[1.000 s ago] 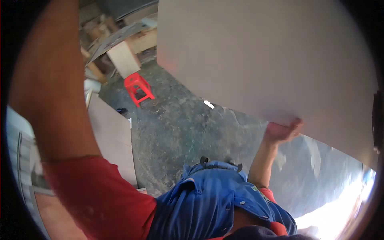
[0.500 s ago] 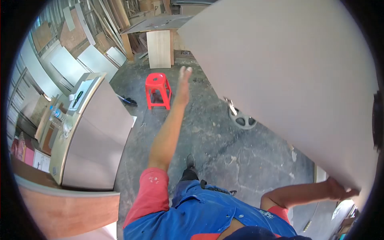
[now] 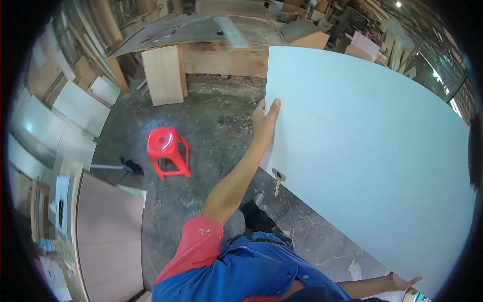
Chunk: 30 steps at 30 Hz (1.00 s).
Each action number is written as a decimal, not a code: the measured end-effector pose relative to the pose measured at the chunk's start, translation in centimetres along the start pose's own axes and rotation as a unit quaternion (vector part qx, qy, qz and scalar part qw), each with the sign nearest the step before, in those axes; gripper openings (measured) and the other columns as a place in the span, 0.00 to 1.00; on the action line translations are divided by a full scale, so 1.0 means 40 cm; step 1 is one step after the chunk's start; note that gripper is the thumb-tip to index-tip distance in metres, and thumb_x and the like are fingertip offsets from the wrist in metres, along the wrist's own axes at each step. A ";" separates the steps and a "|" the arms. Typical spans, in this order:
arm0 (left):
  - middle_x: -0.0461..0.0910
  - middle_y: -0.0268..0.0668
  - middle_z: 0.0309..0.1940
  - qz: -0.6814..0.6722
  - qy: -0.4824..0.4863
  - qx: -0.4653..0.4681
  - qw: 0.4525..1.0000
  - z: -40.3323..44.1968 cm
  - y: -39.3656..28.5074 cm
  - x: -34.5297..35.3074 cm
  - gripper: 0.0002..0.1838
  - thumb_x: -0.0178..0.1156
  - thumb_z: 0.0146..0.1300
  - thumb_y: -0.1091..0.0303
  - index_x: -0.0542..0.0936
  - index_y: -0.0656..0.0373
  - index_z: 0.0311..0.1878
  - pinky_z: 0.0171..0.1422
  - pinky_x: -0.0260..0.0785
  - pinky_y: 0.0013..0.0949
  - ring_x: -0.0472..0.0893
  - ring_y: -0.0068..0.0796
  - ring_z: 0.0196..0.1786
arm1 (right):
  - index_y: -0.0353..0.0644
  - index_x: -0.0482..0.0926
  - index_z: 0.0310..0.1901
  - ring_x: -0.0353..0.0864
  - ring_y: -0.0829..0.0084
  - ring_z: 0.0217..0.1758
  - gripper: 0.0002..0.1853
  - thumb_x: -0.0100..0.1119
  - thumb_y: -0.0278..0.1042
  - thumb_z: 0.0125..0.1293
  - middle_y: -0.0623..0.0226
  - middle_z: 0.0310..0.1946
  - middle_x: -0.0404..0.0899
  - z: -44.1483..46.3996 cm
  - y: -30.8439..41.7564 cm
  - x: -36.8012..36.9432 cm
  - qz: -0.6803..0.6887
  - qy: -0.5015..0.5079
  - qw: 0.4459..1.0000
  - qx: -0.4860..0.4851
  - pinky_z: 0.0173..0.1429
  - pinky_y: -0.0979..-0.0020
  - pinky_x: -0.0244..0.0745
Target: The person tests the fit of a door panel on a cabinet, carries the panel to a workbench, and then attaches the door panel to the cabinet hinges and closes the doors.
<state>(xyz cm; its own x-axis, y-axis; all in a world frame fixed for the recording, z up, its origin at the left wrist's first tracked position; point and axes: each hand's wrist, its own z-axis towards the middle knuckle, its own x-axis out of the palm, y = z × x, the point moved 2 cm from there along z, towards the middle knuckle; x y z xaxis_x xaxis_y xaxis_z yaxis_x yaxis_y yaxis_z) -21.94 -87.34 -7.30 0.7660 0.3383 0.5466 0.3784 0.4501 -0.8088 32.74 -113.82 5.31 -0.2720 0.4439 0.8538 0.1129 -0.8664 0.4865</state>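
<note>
A large white door panel (image 3: 362, 151) leans across the right side of the head view, with a metal hinge (image 3: 277, 176) fixed near its lower left edge. My left hand (image 3: 265, 121) grips the panel's left edge, the thumb on the near face and the other fingers partly hidden behind. At the bottom right, my right hand (image 3: 402, 283) is under the panel's lower edge and bears it, some fingers stretched along that edge and the rest hidden.
A red plastic stool (image 3: 168, 151) stands on the concrete floor, left of my arm. Near it lies a broom (image 3: 132, 166). A brown-sided cabinet (image 3: 110, 231) is at lower left. A worktable (image 3: 176, 32) stands at the back, with boards against the left wall.
My left hand, free and stretched out before, now holds the panel's left edge. The panel has turned so its white face shows, and the view has swung to the right.
</note>
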 end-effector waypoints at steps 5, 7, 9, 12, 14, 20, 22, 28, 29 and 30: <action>0.80 0.39 0.43 -0.037 0.021 -0.016 0.999 0.370 0.103 0.041 0.24 0.63 0.64 0.53 0.76 0.67 0.50 0.50 0.70 0.29 0.78 0.24 0.44 | 0.38 0.66 0.64 0.65 0.56 0.66 0.25 0.50 0.44 0.71 0.58 0.66 0.65 -0.014 -0.332 0.117 -0.003 0.069 0.998 -0.003 0.68 0.54 0.63; 0.80 0.38 0.42 -0.038 0.011 0.018 0.999 0.511 0.123 0.047 0.23 0.62 0.65 0.55 0.76 0.67 0.51 0.50 0.70 0.29 0.78 0.23 0.44 | 0.37 0.65 0.65 0.64 0.56 0.67 0.25 0.47 0.44 0.73 0.58 0.66 0.64 -0.026 -0.433 0.161 -0.007 0.097 0.995 -0.009 0.69 0.54 0.62; 0.80 0.37 0.43 -0.045 0.023 0.020 0.999 0.682 0.140 0.041 0.22 0.61 0.66 0.56 0.76 0.67 0.52 0.50 0.71 0.29 0.78 0.23 0.44 | 0.36 0.64 0.65 0.63 0.56 0.68 0.24 0.43 0.43 0.74 0.57 0.67 0.63 -0.124 -0.556 0.342 -0.034 0.068 0.996 -0.034 0.71 0.52 0.59; 0.80 0.37 0.44 -0.069 0.025 0.025 0.997 0.889 0.147 0.045 0.22 0.60 0.67 0.56 0.75 0.66 0.52 0.49 0.71 0.30 0.78 0.23 0.44 | 0.35 0.63 0.65 0.61 0.55 0.69 0.24 0.41 0.41 0.75 0.57 0.67 0.63 -0.165 -0.709 0.507 -0.012 0.092 0.995 -0.036 0.71 0.50 0.57; 0.80 0.37 0.44 -0.082 0.025 0.022 0.996 1.019 0.175 0.038 0.22 0.60 0.67 0.55 0.75 0.65 0.52 0.49 0.72 0.30 0.78 0.24 0.44 | 0.34 0.62 0.65 0.61 0.56 0.69 0.24 0.40 0.41 0.75 0.56 0.67 0.62 -0.166 -0.804 0.562 -0.003 0.122 0.992 -0.038 0.72 0.50 0.57; 0.80 0.38 0.45 -0.089 0.057 -0.035 0.994 1.390 0.361 0.022 0.23 0.61 0.66 0.53 0.75 0.65 0.52 0.51 0.71 0.30 0.78 0.25 0.45 | 0.33 0.62 0.65 0.61 0.56 0.69 0.23 0.39 0.41 0.76 0.55 0.67 0.62 -0.149 -1.058 0.607 0.194 0.425 0.877 0.114 0.72 0.50 0.57; 0.80 0.37 0.45 -0.091 0.055 -0.054 0.993 1.521 0.437 0.034 0.22 0.61 0.66 0.54 0.76 0.64 0.52 0.52 0.71 0.30 0.78 0.25 0.46 | 0.33 0.63 0.64 0.61 0.56 0.69 0.23 0.40 0.40 0.76 0.55 0.67 0.62 -0.207 -1.144 0.695 0.203 0.425 0.876 0.103 0.72 0.50 0.57; 0.80 0.34 0.42 -0.051 0.080 -0.112 0.989 1.815 0.642 0.137 0.21 0.60 0.66 0.55 0.77 0.64 0.52 0.49 0.69 0.28 0.76 0.22 0.43 | 0.32 0.67 0.61 0.68 0.60 0.65 0.21 0.44 0.40 0.75 0.56 0.63 0.68 -0.382 -1.316 0.935 -0.067 0.054 0.983 -0.161 0.70 0.52 0.64; 0.80 0.34 0.42 -0.052 0.088 -0.114 0.988 1.844 0.669 0.162 0.21 0.60 0.66 0.55 0.77 0.64 0.52 0.49 0.69 0.28 0.76 0.22 0.43 | 0.31 0.67 0.61 0.69 0.61 0.64 0.22 0.43 0.40 0.75 0.56 0.62 0.70 -0.390 -1.331 0.954 -0.057 0.059 0.984 -0.156 0.69 0.55 0.64; 0.80 0.33 0.41 -0.057 0.084 -0.131 0.986 1.870 0.703 0.188 0.20 0.59 0.67 0.55 0.78 0.63 0.51 0.48 0.68 0.27 0.76 0.21 0.42 | 0.30 0.67 0.61 0.70 0.62 0.63 0.23 0.42 0.41 0.76 0.56 0.61 0.71 -0.389 -1.360 0.978 -0.047 0.067 0.985 -0.149 0.69 0.58 0.65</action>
<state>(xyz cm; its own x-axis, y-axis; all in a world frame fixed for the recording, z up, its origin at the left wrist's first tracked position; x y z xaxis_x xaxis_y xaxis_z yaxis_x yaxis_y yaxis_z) -44.42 -10.33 -9.72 0.7776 0.1457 0.6117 0.5718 0.2410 -0.7842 1.09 -52.86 9.37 -0.3932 0.5088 0.7659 -0.1996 -0.8603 0.4691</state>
